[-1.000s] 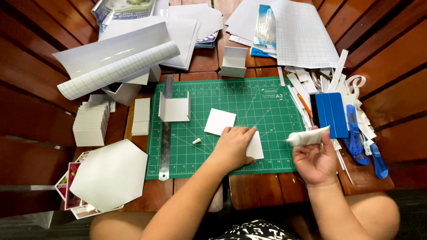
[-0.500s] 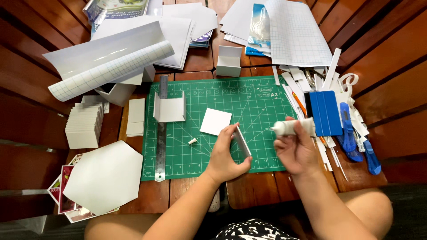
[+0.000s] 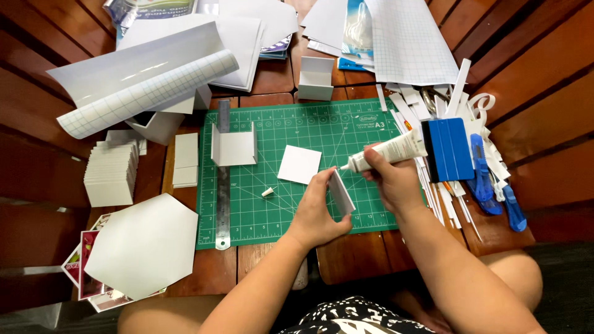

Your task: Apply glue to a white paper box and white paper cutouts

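A small white square card (image 3: 341, 193) stood tilted on edge over the near right part of the green cutting mat (image 3: 309, 130), pinched between the thumb and fingers of the left hand (image 3: 318, 210). The right hand (image 3: 393, 179) was closed around a white glue tube (image 3: 390, 150), whose nozzle pointed left and came to the card's upper edge; whether the tip actually touched the card was hard to tell from this angle.

Just left of the card, a second white square (image 3: 299, 164) lay flat on the mat, and a small white cap (image 3: 267, 192) lay farther left, apart from both. A folded white box piece (image 3: 234, 147) with two raised sides sat at the mat's left edge, over a steel ruler (image 3: 222, 198) that ran along that edge.

To the right of the mat lay a blue squeegee (image 3: 448, 148), a heap of white paper strips (image 3: 433, 102) and blue-handled cutters (image 3: 492, 179). Left of the mat were a stack of white squares (image 3: 111, 173), a large white hexagon (image 3: 145, 244) and a rolled gridded sheet (image 3: 148, 93). Beyond the mat stood a small open white box (image 3: 315, 78), all on a dark wooden slatted table (image 3: 538, 93).
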